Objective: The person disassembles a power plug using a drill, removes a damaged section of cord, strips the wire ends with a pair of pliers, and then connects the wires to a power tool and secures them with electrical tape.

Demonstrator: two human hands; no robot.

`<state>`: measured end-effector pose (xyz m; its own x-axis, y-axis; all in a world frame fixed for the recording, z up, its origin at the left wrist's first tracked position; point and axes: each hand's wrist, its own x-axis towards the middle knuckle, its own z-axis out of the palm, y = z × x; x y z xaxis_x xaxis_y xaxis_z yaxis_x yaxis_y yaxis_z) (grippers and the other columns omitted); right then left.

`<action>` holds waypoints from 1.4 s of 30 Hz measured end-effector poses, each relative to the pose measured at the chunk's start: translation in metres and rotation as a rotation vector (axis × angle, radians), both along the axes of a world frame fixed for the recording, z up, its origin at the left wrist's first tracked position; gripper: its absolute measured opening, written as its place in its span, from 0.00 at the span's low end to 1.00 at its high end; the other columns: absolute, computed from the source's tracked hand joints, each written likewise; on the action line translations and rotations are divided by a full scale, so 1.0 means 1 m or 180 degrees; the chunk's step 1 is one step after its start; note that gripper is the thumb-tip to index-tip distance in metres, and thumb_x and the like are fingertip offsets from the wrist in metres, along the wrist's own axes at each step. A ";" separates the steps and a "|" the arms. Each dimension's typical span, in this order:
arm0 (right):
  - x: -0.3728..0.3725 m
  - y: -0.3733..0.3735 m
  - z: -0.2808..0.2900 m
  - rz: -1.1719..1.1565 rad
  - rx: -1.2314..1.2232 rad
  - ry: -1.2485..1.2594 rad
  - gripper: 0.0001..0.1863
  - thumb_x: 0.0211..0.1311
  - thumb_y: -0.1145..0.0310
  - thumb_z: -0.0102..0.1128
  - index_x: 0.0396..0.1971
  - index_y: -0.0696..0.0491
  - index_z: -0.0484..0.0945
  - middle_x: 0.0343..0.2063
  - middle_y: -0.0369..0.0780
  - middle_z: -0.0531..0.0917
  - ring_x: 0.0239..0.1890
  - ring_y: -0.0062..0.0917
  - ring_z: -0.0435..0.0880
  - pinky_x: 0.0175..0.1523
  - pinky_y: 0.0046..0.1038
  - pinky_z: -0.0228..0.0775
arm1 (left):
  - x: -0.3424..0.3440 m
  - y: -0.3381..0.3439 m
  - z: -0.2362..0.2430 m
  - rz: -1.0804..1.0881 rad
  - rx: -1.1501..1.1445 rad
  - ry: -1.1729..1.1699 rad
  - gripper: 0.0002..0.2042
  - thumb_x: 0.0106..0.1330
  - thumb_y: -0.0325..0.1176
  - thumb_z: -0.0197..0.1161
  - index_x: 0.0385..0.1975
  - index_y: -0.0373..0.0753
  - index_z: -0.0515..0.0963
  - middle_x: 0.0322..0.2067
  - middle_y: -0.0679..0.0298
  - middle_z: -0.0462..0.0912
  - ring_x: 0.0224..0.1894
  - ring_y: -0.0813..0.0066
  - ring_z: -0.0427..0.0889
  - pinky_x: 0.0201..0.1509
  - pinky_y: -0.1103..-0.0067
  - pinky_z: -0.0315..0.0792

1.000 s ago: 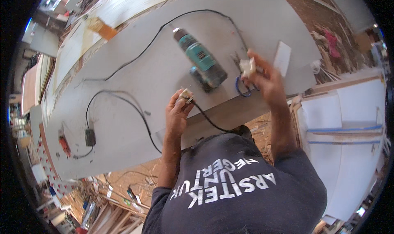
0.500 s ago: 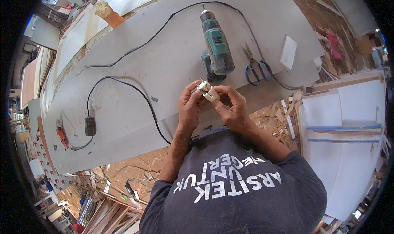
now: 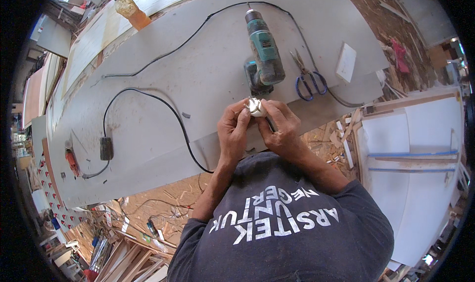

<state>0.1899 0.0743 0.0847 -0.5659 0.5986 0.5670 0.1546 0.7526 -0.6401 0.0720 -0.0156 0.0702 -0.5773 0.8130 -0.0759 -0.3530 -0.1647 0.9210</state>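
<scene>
A white plug (image 3: 255, 108) with metal prongs is held between my two hands, with a dark cord below it. My left hand (image 3: 233, 130) grips its left side with thumb and fingers, and my right hand (image 3: 281, 128) grips its right side. Just beyond them, on the grey worktop (image 3: 198, 74), lies a teal cordless drill (image 3: 264, 51). Blue-handled scissors (image 3: 310, 84) lie to its right. How the two halves of the plug fit together is too small to tell.
A long black cable (image 3: 174, 47) loops behind the drill. A dark cord adapter (image 3: 106, 148) and a red-handled tool (image 3: 71, 160) lie left. A white offcut (image 3: 346, 61) is at right, an orange bottle (image 3: 133, 14) behind. Wood scraps (image 3: 148, 207) cover the floor.
A second ago my hands were apart, each holding a white piece. Both have since come together at the middle, and the plug is now slightly higher and more upright.
</scene>
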 end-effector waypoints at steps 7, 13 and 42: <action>0.005 0.009 0.002 0.0180 -0.0189 0.0050 0.22 0.54 0.77 0.67 0.50 0.62 0.76 0.42 0.49 0.82 0.43 0.44 0.85 0.46 0.37 0.79 | 0.008 0.001 0.013 0.0029 -0.0032 0.0583 0.13 0.75 0.26 0.50 0.55 0.31 0.73 0.48 0.58 0.80 0.50 0.74 0.79 0.54 0.76 0.78; 0.007 0.005 0.007 0.0292 -0.0316 0.0100 0.21 0.57 0.75 0.66 0.52 0.61 0.76 0.43 0.50 0.82 0.45 0.42 0.84 0.48 0.35 0.78 | 0.019 0.000 0.022 0.0074 0.0049 0.0810 0.14 0.71 0.27 0.57 0.55 0.32 0.73 0.47 0.60 0.81 0.48 0.76 0.80 0.53 0.78 0.78; -0.027 0.007 0.031 0.1974 -0.3520 -0.0393 0.15 0.68 0.68 0.59 0.47 0.63 0.78 0.39 0.35 0.82 0.40 0.16 0.76 0.48 0.21 0.68 | -0.008 -0.046 0.029 0.0941 -0.0044 0.1535 0.20 0.63 0.37 0.68 0.52 0.35 0.79 0.50 0.59 0.82 0.54 0.71 0.77 0.61 0.72 0.68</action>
